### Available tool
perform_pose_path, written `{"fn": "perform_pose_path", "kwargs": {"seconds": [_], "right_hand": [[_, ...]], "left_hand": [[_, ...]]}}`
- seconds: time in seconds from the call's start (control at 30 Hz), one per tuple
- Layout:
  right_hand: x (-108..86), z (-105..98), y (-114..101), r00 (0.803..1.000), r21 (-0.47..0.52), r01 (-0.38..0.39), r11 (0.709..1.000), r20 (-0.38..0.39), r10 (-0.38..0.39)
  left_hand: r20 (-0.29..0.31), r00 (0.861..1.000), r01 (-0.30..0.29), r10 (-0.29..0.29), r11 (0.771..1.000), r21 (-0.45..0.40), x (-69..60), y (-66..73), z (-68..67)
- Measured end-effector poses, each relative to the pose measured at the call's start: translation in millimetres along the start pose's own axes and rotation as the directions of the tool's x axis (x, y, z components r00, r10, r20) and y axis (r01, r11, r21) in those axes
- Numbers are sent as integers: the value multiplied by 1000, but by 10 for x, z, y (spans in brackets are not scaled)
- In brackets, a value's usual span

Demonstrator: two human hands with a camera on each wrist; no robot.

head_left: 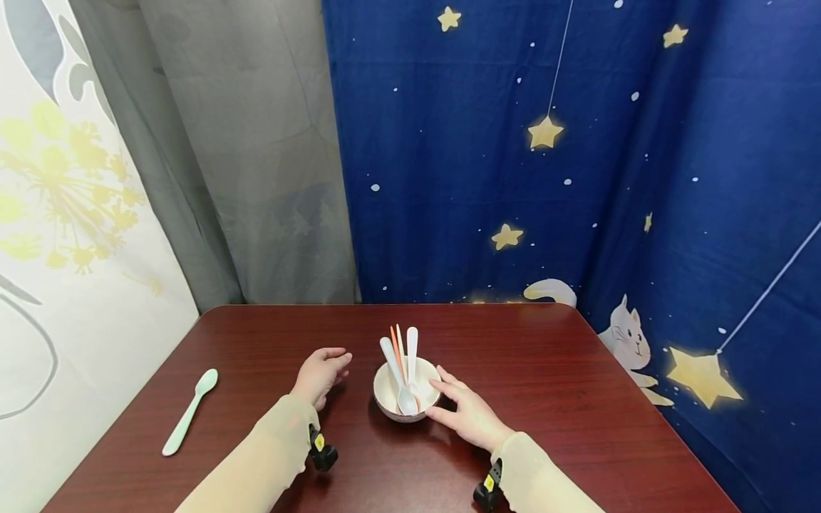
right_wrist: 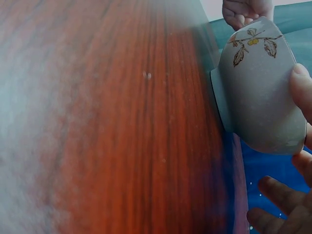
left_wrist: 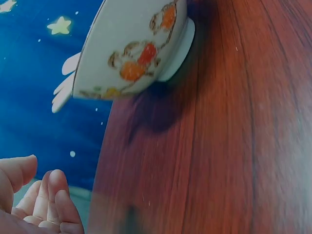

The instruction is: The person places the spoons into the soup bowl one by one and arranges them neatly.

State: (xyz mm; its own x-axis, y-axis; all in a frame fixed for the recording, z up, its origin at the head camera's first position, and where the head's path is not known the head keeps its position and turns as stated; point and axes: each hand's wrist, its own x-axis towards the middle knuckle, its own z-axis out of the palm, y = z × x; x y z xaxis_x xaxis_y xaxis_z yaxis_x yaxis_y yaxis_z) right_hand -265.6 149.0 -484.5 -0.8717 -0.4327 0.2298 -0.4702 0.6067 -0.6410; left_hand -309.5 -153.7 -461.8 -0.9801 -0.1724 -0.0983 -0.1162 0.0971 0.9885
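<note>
A patterned bowl [head_left: 385, 399] stands upright on the table. Leaning in it are a pale grey spoon [head_left: 407, 402], a white-handled utensil [head_left: 412, 343], an orange handle [head_left: 394, 340] and a thin cream handle [head_left: 399, 335]; the lower ends of some are hidden. At the bowl's right side is my right hand [head_left: 471, 417], fingers spread and fairly straight, thumb and index at the rim. My left hand [head_left: 321, 375] hovers left of the bowl, apart from it, loosely bent and holding nothing. Orange and red fruit decorates the bowl's side [left_wrist: 131, 70] in the left wrist view.
A pale green spoon [head_left: 192, 411] lies on the left part of the brown wooden table [head_left: 288, 328]. Beyond the table's far edge hang a grey curtain [head_left: 256, 178] and a blue star-printed curtain [head_left: 449, 178]. Each wrist wears a small black camera.
</note>
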Motion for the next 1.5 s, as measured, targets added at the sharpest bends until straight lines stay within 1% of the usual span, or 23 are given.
{"fn": "perform_pose_path", "kwargs": {"seconds": [0.23, 0.43, 0.63, 0.93, 1.13, 1.37, 1.5], "right_hand": [[-3, 4, 8, 1000, -12, -5, 1000, 1, 5], [-10, 5, 8, 1000, -1, -5, 1000, -3, 5], [-18, 11, 9, 1000, -4, -5, 1000, -13, 5], [-10, 9, 16, 1000, -1, 9, 1000, -15, -9], [-10, 4, 9, 1000, -7, 0, 1000, -12, 0], [-3, 4, 3, 1000, -14, 13, 1000, -14, -13], [0, -1, 1, 1000, -11, 14, 1000, -6, -15]], "left_hand": [[-6, 1000, 5, -5, 1000, 1, -47, -30, -267], [-20, 1000, 9, -8, 1000, 18, -85, -59, -471], [-37, 999, 6, -5, 999, 37, -127, -97, -662], [-56, 998, 15, -12, 998, 55, -208, -106, -913], [-89, 996, 15, -8, 997, 74, -245, -142, -1070], [-126, 992, 21, -6, 993, 114, -296, -180, -1285], [-149, 989, 14, 4, 992, 124, -333, -199, -1398]]}}
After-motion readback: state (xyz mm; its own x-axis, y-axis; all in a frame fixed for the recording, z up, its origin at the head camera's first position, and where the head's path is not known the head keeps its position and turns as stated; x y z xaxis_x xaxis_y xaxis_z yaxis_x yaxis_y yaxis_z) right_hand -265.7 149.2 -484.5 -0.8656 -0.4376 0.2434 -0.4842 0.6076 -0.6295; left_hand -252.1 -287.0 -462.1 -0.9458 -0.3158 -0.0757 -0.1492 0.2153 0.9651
